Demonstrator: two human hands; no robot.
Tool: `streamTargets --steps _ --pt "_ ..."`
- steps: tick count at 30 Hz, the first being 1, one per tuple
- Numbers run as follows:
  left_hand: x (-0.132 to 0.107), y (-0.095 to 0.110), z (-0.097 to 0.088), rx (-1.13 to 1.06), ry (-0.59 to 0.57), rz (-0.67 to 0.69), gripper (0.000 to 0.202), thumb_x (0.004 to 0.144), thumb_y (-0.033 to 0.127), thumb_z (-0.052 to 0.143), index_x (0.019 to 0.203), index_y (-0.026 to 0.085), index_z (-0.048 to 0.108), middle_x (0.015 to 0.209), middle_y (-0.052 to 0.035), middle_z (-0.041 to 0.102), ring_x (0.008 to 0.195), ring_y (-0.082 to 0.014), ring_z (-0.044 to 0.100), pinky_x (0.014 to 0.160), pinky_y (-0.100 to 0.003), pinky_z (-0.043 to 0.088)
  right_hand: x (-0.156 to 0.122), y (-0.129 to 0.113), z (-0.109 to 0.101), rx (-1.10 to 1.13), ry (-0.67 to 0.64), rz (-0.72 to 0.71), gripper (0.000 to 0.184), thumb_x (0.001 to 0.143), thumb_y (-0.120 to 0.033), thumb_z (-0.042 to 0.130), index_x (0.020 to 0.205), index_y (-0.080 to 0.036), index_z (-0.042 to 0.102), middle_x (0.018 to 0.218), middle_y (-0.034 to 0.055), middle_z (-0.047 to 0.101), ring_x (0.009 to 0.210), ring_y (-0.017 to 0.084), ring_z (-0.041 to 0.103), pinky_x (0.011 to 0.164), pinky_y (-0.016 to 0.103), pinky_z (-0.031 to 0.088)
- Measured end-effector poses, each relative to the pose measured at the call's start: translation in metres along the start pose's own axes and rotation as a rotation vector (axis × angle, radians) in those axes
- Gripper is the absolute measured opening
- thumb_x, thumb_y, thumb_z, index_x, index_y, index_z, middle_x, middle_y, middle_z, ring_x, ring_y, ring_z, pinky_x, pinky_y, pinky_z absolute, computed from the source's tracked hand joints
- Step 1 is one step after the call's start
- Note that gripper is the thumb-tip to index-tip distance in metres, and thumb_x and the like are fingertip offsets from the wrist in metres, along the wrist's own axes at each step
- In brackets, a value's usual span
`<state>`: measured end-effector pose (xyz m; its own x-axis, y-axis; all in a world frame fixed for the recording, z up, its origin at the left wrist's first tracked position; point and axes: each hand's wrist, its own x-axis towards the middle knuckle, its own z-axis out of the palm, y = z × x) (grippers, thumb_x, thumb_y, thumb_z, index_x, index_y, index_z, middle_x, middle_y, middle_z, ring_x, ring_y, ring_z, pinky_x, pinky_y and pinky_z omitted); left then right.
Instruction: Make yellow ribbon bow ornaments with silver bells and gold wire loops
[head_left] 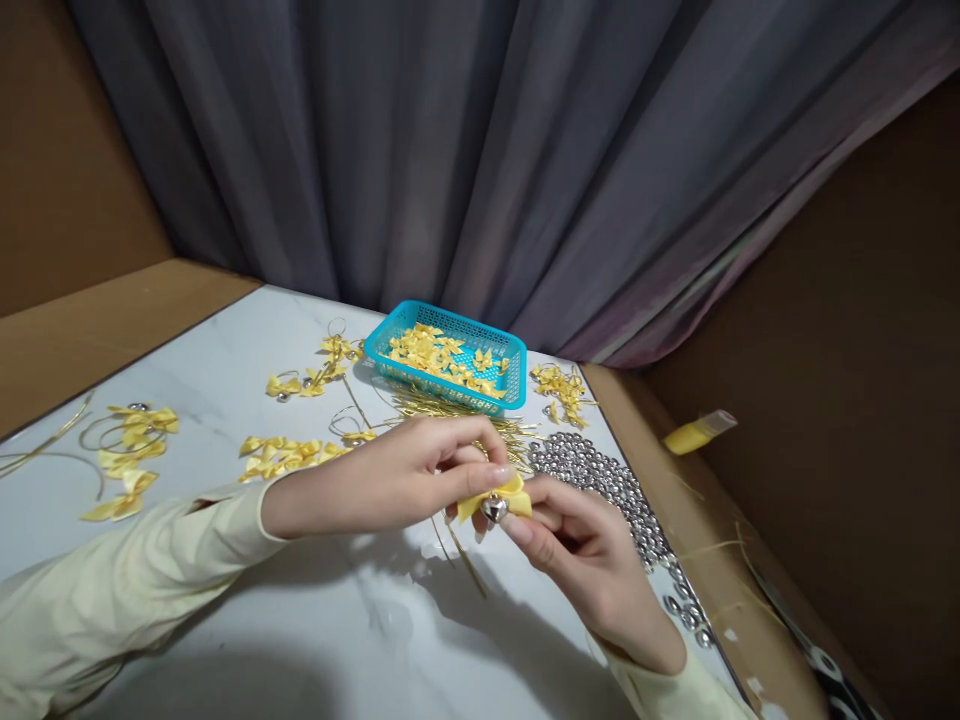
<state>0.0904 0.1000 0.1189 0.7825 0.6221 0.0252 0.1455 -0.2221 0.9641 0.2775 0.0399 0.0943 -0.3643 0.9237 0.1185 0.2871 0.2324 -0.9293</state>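
Both hands meet over the front of the white table, pinching one yellow ribbon bow (514, 496) between them. A small silver jingle bell (494, 508) sits at the middle of the bow. My left hand (420, 470) grips the bow's left side from above, thumb along its top edge. From the right, my right hand (581, 550) holds the other side, its thumb tip beside the bell. Thin gold wire ties (471, 572) stick out below the hands; whether they join the bow is hidden by the fingers.
A blue plastic basket (521, 375) of yellow bows stands at the back. Gold ties (427, 402) lie before it, and many silver bells (600, 475) spread along the right edge. Bow clusters (281, 455) lie left. A yellow tube (697, 433) and scissors (825, 662) are right.
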Motion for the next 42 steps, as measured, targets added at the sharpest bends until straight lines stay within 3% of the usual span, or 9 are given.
streamTargets --steps 5,13,17,20,28,33,37,42 --pt "0.0009 -0.0002 0.0004 0.015 -0.008 0.006 0.017 0.092 0.031 0.045 0.086 0.016 0.051 0.06 0.006 0.051 0.054 -0.0068 0.044 0.052 -0.017 0.033 0.0003 0.002 0.0014 -0.056 0.022 0.038 0.026 0.083 -0.037 0.057 0.074 -0.013 0.061 0.047 -0.0084 0.028 0.044 0.006 0.022 0.043 0.022 0.017" --pt "0.0017 0.0074 -0.0052 -0.016 -0.062 -0.039 0.032 0.094 0.039 0.035 0.084 0.016 0.055 0.067 0.0027 0.051 0.067 -0.0115 0.05 0.065 -0.022 0.041 0.0009 0.0048 -0.0047 0.016 0.029 0.049 0.026 0.084 -0.038 0.054 0.072 -0.016 0.055 0.048 -0.0093 0.022 0.042 0.006 0.018 0.04 0.022 0.014" --pt "0.0016 0.0069 -0.0075 -0.005 -0.124 -0.028 0.021 0.094 0.03 0.04 0.099 0.017 0.056 0.077 0.002 0.058 0.067 -0.0095 0.049 0.062 -0.02 0.038 0.0017 0.005 -0.0055 0.026 0.05 0.034 0.025 0.084 -0.037 0.055 0.07 -0.016 0.054 0.046 -0.0102 0.021 0.042 0.005 0.017 0.04 0.022 0.014" --pt "0.0011 0.0035 -0.0072 0.059 -0.093 -0.001 0.02 0.094 0.03 0.041 0.105 0.019 0.054 0.073 0.0031 0.06 0.063 -0.0092 0.048 0.057 -0.019 0.035 0.0025 0.0038 -0.0045 0.033 0.06 0.039 0.023 0.084 -0.034 0.057 0.071 -0.016 0.055 0.047 -0.0104 0.021 0.043 0.005 0.017 0.041 0.022 0.013" --pt "0.0 0.0028 -0.006 0.154 -0.03 0.027 0.021 0.092 0.036 0.044 0.085 0.018 0.052 0.062 0.006 0.054 0.056 -0.0077 0.044 0.053 -0.018 0.031 0.0014 0.0047 -0.0039 0.098 0.028 0.096 0.019 0.082 -0.033 0.06 0.079 -0.017 0.05 0.049 -0.011 0.025 0.043 0.005 0.02 0.041 0.02 0.015" --pt "0.0016 0.0006 -0.0049 0.124 -0.007 0.018 0.024 0.091 0.037 0.045 0.082 0.017 0.053 0.064 0.0058 0.04 0.059 -0.0085 0.036 0.053 -0.019 0.03 -0.0008 0.0052 -0.0063 0.024 -0.032 0.068 0.027 0.087 -0.036 0.052 0.069 -0.018 0.042 0.051 -0.0098 0.022 0.045 0.005 0.019 0.04 0.021 0.015" --pt "0.0019 0.0012 -0.0037 0.172 -0.02 0.028 0.021 0.091 0.034 0.045 0.081 0.017 0.052 0.068 0.005 0.043 0.062 -0.0091 0.038 0.054 -0.019 0.031 -0.0003 0.0059 -0.0063 -0.016 -0.066 0.06 0.028 0.087 -0.036 0.052 0.068 -0.018 0.042 0.051 -0.0095 0.023 0.045 0.005 0.02 0.04 0.021 0.016" --pt "0.0021 0.002 -0.0013 0.213 0.018 0.141 0.018 0.091 0.028 0.047 0.079 0.016 0.053 0.077 0.0035 0.05 0.073 -0.0096 0.047 0.067 -0.02 0.037 0.0024 0.005 -0.0051 -0.061 -0.076 0.04 0.027 0.087 -0.033 0.052 0.066 -0.018 0.041 0.051 -0.0089 0.027 0.045 0.005 0.022 0.039 0.02 0.017"
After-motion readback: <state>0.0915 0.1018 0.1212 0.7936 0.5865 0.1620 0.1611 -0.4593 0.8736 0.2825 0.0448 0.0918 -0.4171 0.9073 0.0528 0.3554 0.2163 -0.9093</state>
